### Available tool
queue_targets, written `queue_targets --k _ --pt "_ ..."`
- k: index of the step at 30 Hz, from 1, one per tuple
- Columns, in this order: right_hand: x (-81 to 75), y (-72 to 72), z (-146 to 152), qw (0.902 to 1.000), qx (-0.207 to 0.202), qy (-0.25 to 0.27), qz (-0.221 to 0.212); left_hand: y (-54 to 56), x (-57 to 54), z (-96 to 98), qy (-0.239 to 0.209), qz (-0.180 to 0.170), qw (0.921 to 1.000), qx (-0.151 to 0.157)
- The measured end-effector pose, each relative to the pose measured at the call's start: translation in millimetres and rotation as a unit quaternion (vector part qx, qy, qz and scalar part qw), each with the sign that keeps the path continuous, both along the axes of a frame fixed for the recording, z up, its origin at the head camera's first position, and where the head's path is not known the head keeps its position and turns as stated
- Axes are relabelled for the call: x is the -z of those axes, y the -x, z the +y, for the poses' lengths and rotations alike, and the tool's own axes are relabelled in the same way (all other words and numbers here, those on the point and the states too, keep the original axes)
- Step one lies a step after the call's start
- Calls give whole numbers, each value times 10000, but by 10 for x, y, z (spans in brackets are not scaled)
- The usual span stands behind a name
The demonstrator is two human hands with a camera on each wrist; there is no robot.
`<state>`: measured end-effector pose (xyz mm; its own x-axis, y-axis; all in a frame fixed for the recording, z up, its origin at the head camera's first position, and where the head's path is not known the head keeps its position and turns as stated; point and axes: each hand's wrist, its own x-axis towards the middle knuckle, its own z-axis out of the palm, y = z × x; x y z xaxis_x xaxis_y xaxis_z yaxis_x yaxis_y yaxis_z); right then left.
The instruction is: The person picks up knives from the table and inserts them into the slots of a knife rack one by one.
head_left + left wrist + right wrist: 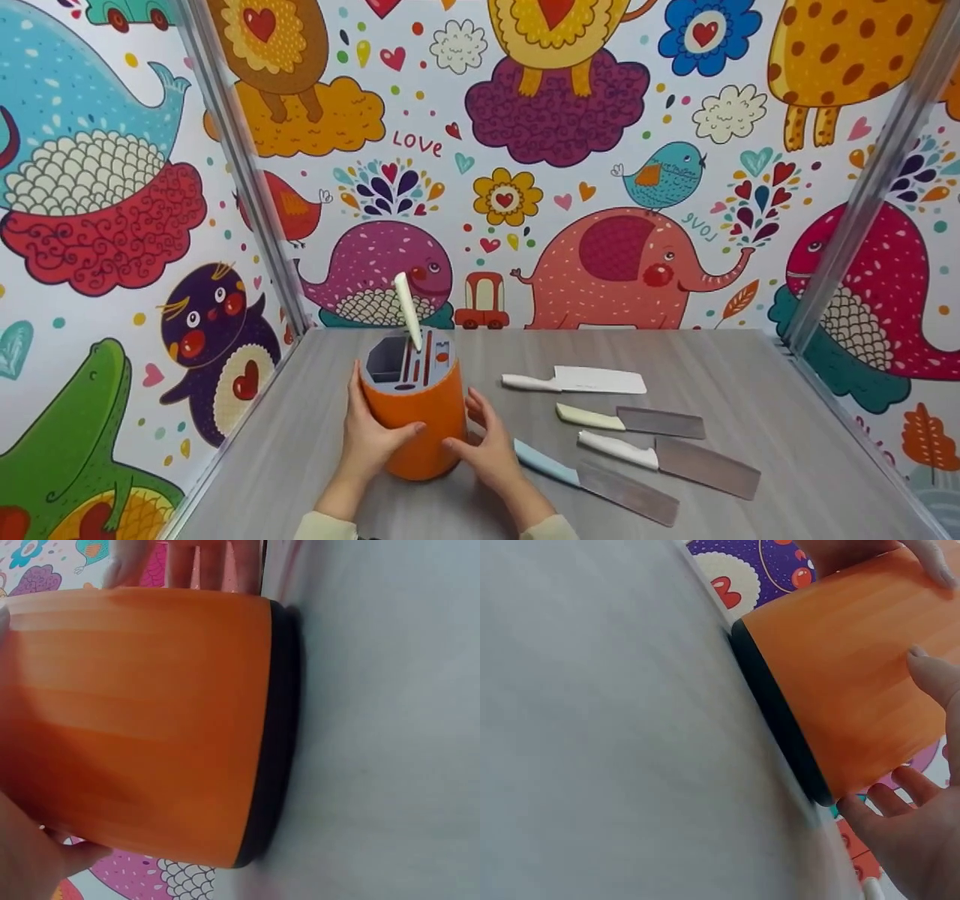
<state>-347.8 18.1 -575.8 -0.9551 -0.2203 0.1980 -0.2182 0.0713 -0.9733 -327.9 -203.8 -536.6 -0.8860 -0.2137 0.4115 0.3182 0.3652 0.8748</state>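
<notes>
An orange knife block [420,427] with a grey slotted top and a dark base stands on the table. One knife with a cream handle [409,311] sticks up from its top. My left hand [371,439] grips the block's left side, its thumb across the front. At the right side is my right hand [491,450], with fingers apart and loosely bent and the thumb close to the block's surface; whether it touches is hard to tell. In the right wrist view, the fingertips of the right hand [907,832] lie near the lower edge of the block [855,682].
To the right lie a white cleaver [600,379], a cream-handled knife [656,422], a white-handled cleaver [705,466] and a blue-handled knife [622,487]. Walls with cartoon prints and metal corner posts [251,172] enclose the grey table [720,360].
</notes>
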Motion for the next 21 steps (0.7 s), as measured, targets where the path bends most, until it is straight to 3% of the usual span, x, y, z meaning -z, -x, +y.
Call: queue_targets --k 5,10,16,21 --pt "-200 -12 274 9995 138 -125 260 11 15 -28 19 -10 9999 98" --pt "-395 -5 739 9884 382 -1080 998 4 19 -70 83 -63 9999 16" --pt "-438 -30 1202 9566 629 -2568 1225 -2 46 -84 127 -109 9999 -22" --pt "-380 -58 1307 9220 379 -3645 1252 -3 39 -74 177 -186 9997 -3"
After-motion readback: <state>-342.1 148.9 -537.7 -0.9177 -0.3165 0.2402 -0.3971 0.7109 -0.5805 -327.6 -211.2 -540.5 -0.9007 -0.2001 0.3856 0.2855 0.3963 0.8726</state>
